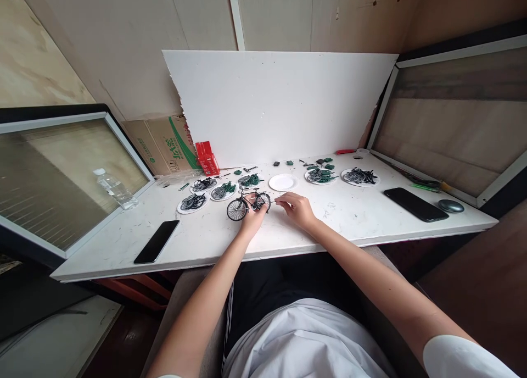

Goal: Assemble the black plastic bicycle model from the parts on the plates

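A small black model bicycle (237, 209) is upright over the front middle of the white table, its spoked wheels to left and right. My left hand (254, 217) is closed around its lower frame from below. Just right of the rear wheel, my right hand (297, 206) pinches a thin dark piece (279, 201) between thumb and fingertips; its kind is too small to make out. Beyond my hands lies a bare white plate (282, 182). Plates with black, grey and green plastic parts, such as this right-hand plate (320, 176), stand along the back.
On the table (329, 216), one phone (157, 242) lies left and another phone (415, 204) right, beside a grey mouse (450, 206). A water bottle (115, 189) stands at the left, a red box (207, 159) at the back. A white board (284, 103) rises behind.
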A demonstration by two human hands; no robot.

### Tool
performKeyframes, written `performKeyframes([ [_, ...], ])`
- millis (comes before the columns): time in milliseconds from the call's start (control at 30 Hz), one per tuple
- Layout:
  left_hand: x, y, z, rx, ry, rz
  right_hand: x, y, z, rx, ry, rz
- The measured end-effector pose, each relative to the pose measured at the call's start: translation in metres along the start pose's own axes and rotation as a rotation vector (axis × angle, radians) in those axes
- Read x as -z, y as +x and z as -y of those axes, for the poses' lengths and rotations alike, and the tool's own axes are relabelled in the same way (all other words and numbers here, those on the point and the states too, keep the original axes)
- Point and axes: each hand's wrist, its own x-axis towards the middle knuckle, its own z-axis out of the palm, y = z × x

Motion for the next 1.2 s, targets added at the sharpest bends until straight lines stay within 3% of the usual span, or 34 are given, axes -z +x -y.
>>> performKeyframes([
  [333,0.001,-0.001,-0.001,-0.008,0.011,-0.008,-0.001,-0.002,0.002,0.09,-0.13,0.019],
  [667,0.0,0.0,0.002,0.03,0.019,0.004,-0.002,-0.002,-0.001,-0.088,-0.101,0.119],
  [1033,-0.001,-0.008,-0.01,-0.018,0.059,0.053,-0.004,-0.003,0.0,-0.136,-0.414,0.235],
  [1200,-0.003,-0.007,-0.006,-0.038,0.044,0.073,-0.001,-0.001,0.011,-0.195,-0.381,0.295],
])
